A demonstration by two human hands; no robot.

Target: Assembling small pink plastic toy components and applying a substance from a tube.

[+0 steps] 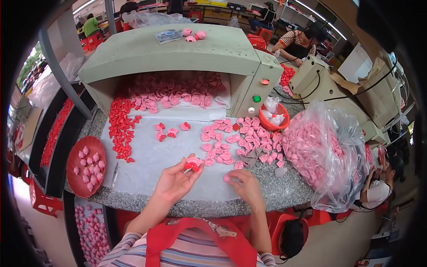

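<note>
My left hand [174, 181] pinches a small pink soft plastic piece with a red bow-like part [192, 166] on it, held up above the white sheet [153, 153]. To its right, my right hand [247, 188] grips a small round pink piece [227, 178] between thumb and fingertips, low over the sheet's front edge. Beyond my hands lie several pink pieces with red parts [171, 132]. Loose red pieces [120, 129] form a long heap on the left. Many pink cup-like pieces [218, 153] spread out at the right, close to my right hand.
A pale green tunnel-shaped machine [169, 55] with buttons stands behind, pink pieces in its mouth. A red dish [73, 178] of pink balls sits left, near black trays [55, 171]. At right are an orange basket [284, 122] and a bulging clear bag [324, 153]. Other people work farther off.
</note>
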